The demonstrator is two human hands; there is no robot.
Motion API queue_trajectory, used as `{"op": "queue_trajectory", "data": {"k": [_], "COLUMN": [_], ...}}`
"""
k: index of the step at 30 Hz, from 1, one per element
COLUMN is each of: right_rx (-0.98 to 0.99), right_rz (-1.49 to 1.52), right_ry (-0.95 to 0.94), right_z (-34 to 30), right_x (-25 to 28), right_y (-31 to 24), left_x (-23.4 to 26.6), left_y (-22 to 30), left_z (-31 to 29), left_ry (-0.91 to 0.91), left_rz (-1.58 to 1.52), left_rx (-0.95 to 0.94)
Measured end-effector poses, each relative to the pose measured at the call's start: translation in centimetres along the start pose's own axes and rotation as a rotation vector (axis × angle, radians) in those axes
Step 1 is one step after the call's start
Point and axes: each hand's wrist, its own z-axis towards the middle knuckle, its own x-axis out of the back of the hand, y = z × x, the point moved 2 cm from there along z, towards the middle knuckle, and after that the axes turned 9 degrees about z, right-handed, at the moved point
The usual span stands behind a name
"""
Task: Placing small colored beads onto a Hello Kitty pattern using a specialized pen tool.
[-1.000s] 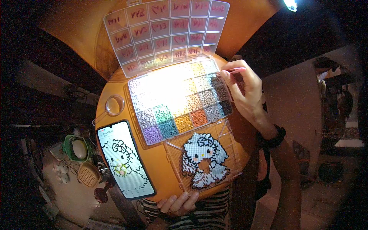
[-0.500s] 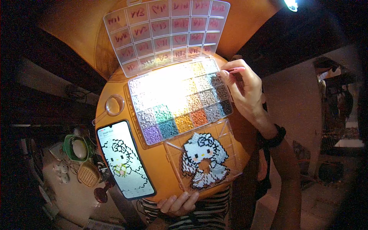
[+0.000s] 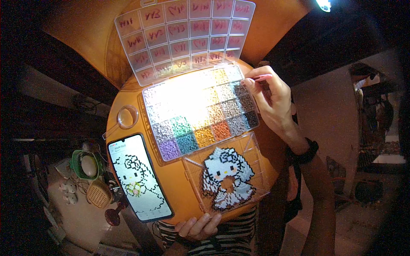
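My right hand [image 3: 273,96] is closed on pink tweezers [image 3: 262,78] at the far right corner of an open bead box [image 3: 165,159]. The fingertips cover the tweezers' lower end; whether a bead is in it cannot be seen. Below the box lies a clear pegboard [image 3: 262,170] bearing a bead picture [image 3: 232,164] of a white, black-outlined character, with a bead-free gap at its middle. My left hand [image 3: 200,227] rests at the near table edge, by the board's lower corner, fingers slightly curved with nothing visible in them.
A phone [image 3: 139,183] left of the board displays a similar pattern. Beyond it lies a round clear handled dish [image 3: 127,117]. The box's compartmented lid [image 3: 183,38] stands raised at the back. Bright glare washes out the middle compartments. A lamp [image 3: 324,5] shines at upper right.
My right hand has shifted very slightly at the box's corner, still with the tweezers. My left hand, the board and the phone have stayed in place.
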Motion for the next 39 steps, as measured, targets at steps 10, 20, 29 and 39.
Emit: {"op": "queue_trajectory", "data": {"k": [10,20,29,39], "right_rx": [-0.089,-0.458,-0.241,-0.211], "right_rz": [0.076,0.536,0.164,0.075], "right_ry": [0.114,-0.014,-0.217,-0.299], "right_z": [-1.1,-15.4,-14.3,-14.1], "right_x": [1.5,5.1,3.6,2.5], "right_y": [-1.5,-3.8,-7.2,-7.9], "left_x": [-1.3,-1.2,-2.5,-2.7], "left_y": [0.2,0.4,0.5,-0.1], "left_z": [0.5,4.1,1.5,1.6], "left_ry": [-0.02,-0.015,-0.033,0.027], "left_rz": [-0.033,0.024,0.011,0.003], "left_rx": [-0.006,0.003,0.02,0.052]}}
